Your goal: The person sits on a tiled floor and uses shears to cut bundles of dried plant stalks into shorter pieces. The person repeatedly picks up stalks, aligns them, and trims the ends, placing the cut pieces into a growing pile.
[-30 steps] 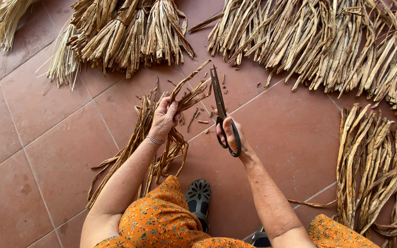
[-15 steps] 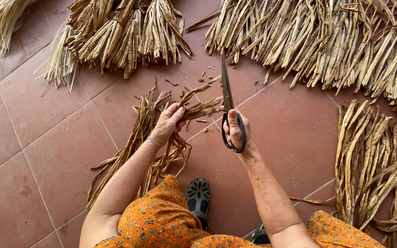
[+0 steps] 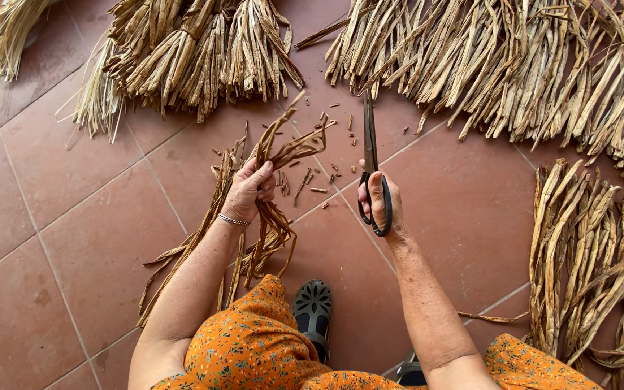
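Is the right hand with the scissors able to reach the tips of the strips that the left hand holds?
Probably yes. The right hand holds the scissors shut, blades up, beside the dried strips gripped in the left hand. Only bare floor tile and small cut scraps lie between them.

Both bare forearms reach up from the lower frame edge. The left hand [image 3: 248, 191] is a closed fist at centre-left; the right hand [image 3: 378, 204], centre, has fingers curled shut.
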